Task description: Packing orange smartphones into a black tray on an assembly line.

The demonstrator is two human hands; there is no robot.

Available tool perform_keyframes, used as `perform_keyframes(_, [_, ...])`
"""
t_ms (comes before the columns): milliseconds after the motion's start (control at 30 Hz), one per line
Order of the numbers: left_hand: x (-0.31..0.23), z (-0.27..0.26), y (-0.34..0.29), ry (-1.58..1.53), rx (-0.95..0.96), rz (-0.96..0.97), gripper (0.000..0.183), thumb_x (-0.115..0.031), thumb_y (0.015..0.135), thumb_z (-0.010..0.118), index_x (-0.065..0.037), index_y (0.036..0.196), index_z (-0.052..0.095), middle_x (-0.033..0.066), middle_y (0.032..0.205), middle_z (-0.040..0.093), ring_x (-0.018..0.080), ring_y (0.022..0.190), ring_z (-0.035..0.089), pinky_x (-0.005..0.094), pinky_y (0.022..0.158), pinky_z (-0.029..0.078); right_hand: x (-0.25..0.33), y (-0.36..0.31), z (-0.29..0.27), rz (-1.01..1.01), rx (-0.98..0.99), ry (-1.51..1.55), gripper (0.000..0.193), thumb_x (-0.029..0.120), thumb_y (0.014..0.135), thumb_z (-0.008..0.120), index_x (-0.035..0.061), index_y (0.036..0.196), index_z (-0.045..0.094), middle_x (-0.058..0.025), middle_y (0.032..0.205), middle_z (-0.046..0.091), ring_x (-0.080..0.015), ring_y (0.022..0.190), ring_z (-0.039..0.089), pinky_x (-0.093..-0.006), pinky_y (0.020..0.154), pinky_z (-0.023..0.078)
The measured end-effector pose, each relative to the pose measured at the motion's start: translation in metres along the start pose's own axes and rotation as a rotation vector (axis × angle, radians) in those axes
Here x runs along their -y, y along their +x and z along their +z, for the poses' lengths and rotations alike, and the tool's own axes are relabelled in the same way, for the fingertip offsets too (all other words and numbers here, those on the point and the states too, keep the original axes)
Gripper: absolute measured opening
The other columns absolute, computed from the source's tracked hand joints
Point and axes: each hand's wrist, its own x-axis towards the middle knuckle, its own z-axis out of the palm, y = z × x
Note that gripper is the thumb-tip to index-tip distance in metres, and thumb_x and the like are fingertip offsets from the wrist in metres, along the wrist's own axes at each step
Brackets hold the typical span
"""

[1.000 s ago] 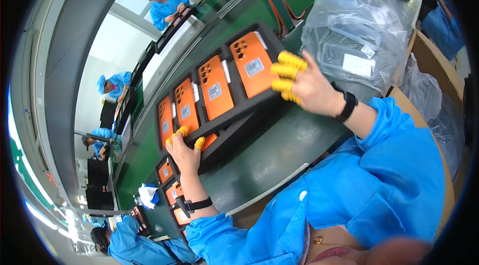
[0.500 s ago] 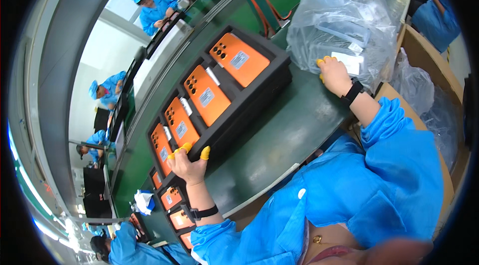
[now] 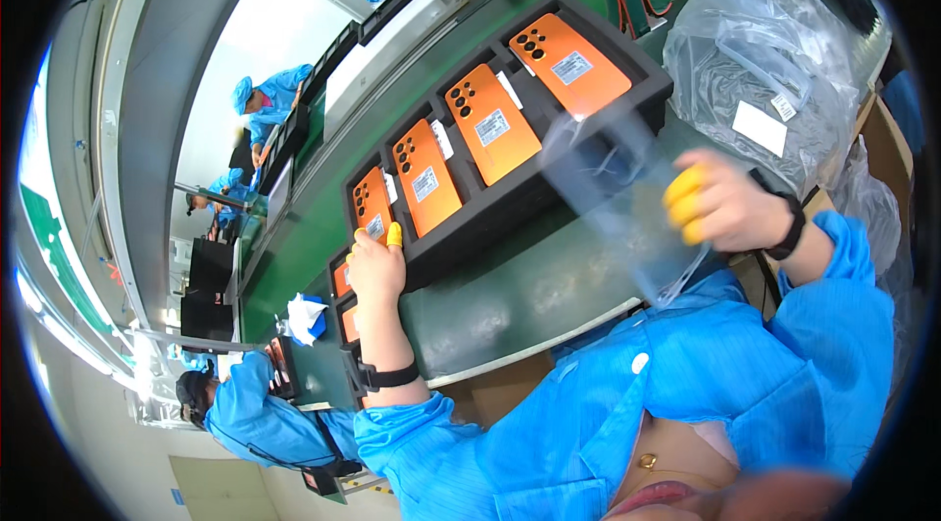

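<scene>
A clear phone case [image 3: 627, 198], blurred by motion, hangs from my right hand [image 3: 725, 202]. Yellow finger cots cover the closed fingertips of that hand. At the near left corner of a black foam tray [image 3: 490, 193], my left hand [image 3: 377, 271] grips the edge, also in yellow finger cots. Its fingers reach beside the leftmost orange phone [image 3: 372, 199] and partly cover its lower end. Several orange phones lie back up in the tray's slots, among them the far right phone [image 3: 570, 65]. Part of the tray's near wall shows behind the clear case.
A large clear plastic bag [image 3: 716, 21] with a white card [image 3: 761, 129] lies right of the tray. Another tray with orange phones [image 3: 343, 278] sits beyond my left hand, near a blue and white packet [image 3: 306, 318]. Co-workers in blue sit along the green conveyor [image 3: 461, 325].
My right hand has come away from the plastic bag toward me, now with a clear phone case. My left hand stays at the tray's edge. The whole view has shifted.
</scene>
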Motion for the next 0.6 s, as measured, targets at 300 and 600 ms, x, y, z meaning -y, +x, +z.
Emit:
perform_keyframes(300, [-0.002,-0.006,0.015,-0.047,0.072,-0.084,0.053,-0.035,0.078,0.047,0.007,0.109,0.037,0.0273,0.1,0.05,0.0367,0.091,0.052,0.0411,0.08,0.041,-0.027,-0.016,0.053,0.327,0.266,-0.089,0.023,0.019,0.067,0.057,0.0049,0.085,0.056,-0.0112,0.081,0.053,-0.0281,0.081,0.049,-0.0371,0.069,0.04])
perform_keyframes(600, [-0.004,0.006,0.034,-0.017,0.155,-0.096,0.067,-0.048,0.078,0.045,0.007,0.114,0.032,0.0292,0.112,0.042,0.0394,0.103,0.045,0.0398,0.087,0.037,-0.002,-0.046,0.094,0.502,0.188,-0.236,0.019,0.015,0.069,0.055,0.0053,0.085,0.057,-0.0086,0.092,0.051,-0.024,0.089,0.047,-0.0335,0.076,0.038])
